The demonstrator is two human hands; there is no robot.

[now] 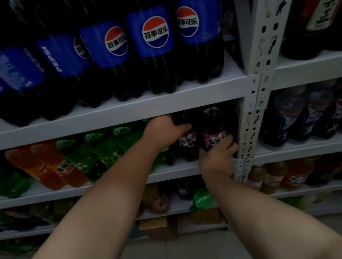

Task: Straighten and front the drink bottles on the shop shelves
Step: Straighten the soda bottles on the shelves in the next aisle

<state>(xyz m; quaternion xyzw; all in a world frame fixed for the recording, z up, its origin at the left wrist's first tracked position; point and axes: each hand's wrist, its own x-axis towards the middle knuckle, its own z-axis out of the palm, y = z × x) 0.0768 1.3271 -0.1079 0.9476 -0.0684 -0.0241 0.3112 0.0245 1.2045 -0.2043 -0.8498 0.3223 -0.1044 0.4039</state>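
Here the room is tight. The end purple bottle (pixel 214 126) stands on the middle shelf (pixel 62 193) immediately left of the white slotted upright (pixel 258 82), with almost no gap to it. The second purple bottle (pixel 187 143) stands against it, one place further from the upright. Both tops come close under the front lip of the upper shelf (pixel 104 118), which carries the cola bottles (pixel 156 47). Further left of the upright, green bottles (pixel 100 150) crowd the purple pair, with orange bottles (pixel 57 165) beyond. Only a narrow bare strip of shelf edge runs in front of the bases.

The left hand (pixel 167 131) reaches in beneath the upper lip, arm stretched out, fingers wrapped round the second purple bottle's shoulder. The right hand (pixel 217 160) sits lower, just beside the upright, fingers curled round the end purple bottle's lower body beneath its label.
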